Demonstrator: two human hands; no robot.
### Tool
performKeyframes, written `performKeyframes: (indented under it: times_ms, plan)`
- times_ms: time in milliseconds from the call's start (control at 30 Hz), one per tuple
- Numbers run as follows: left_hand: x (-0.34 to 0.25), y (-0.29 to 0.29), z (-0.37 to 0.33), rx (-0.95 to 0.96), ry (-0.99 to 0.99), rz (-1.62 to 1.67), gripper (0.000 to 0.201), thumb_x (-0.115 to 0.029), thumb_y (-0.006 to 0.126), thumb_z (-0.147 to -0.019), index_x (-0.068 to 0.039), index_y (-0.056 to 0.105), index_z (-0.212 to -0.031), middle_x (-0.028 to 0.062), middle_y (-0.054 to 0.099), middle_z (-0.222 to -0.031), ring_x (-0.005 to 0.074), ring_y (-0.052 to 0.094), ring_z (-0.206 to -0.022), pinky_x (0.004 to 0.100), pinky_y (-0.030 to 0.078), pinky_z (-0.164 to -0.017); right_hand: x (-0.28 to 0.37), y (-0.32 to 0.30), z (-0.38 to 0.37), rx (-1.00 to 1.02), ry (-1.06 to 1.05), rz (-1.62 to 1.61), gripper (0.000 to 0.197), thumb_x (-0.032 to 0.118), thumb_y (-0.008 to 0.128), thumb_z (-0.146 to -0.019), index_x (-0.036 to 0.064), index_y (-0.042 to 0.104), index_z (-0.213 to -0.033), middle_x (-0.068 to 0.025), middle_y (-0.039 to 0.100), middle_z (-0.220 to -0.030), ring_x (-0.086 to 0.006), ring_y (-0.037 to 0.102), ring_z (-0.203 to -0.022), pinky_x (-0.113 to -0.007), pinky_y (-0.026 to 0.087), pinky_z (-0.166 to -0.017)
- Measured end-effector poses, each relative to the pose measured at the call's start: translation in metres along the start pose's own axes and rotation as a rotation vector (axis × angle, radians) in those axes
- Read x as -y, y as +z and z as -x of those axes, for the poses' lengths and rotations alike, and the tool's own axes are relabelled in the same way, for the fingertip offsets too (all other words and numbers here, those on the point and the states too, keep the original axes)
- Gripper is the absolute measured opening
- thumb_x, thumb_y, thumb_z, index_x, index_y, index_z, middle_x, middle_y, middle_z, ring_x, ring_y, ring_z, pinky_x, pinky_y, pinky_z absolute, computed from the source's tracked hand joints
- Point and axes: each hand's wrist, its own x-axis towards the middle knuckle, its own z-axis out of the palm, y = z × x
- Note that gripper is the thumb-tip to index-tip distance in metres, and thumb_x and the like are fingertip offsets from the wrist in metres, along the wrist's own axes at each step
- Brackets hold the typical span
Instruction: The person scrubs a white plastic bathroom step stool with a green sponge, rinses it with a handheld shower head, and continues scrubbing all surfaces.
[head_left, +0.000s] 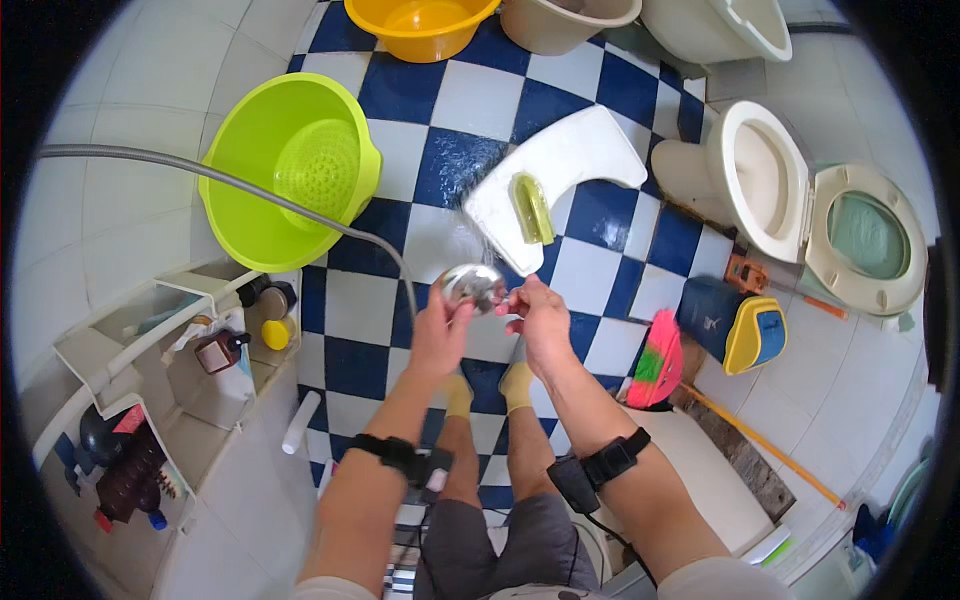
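My left hand (pixel 440 330) is closed around a round chrome shower head (pixel 470 288), whose grey hose (pixel 300 210) runs off to the left wall. Close against the shower head's right edge is my right hand (pixel 540 318), its fingers curled in a pinch. Whatever lies between those fingertips, if anything, is too small to make out. Just beyond both hands a white curved footstool (pixel 590 140) lies on the wet tiles. On it rests a green scrubbing brush (pixel 532 208).
A lime-green basin (pixel 235 215) stands at the left, with a yellow basin (pixel 415 40) farther back. To the right are a toilet (pixel 735 165), a blue-and-yellow bin (pixel 725 325) and a pink-and-green broom (pixel 655 360). Bottles fill a shelf (pixel 120 350) at the lower left.
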Motion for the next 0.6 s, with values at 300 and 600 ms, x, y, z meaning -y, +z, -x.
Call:
performKeyframes:
  times_ms: [300,600]
  plan:
    - [0.011,0.002,0.012,-0.003,0.151,0.099,0.059,-0.026,0.057,-0.099,0.0,0.036,-0.148,0.0192,0.072,-0.1,0.0319,0.073,-0.088,0.0377,0.055,-0.079,0.012,-0.002,-0.012,0.439,0.21,0.506,0.105,0.091,0.037,-0.083,0.0024,0.058,-0.135,-0.0119,0.065,-0.117,-0.0214,0.063,-0.095,-0.041,0.053,-0.079]
    - [-0.006,0.013,-0.007,0.048,0.144,0.183,0.064,-0.026,0.062,-0.098,0.003,0.035,-0.148,0.0169,0.073,-0.091,0.0296,0.074,-0.084,0.0348,0.056,-0.076,0.019,-0.009,-0.023,0.517,0.295,0.204,0.081,0.087,0.044,-0.084,0.0157,0.063,-0.117,-0.0009,0.064,-0.098,-0.0134,0.057,-0.08,-0.033,0.045,-0.072]
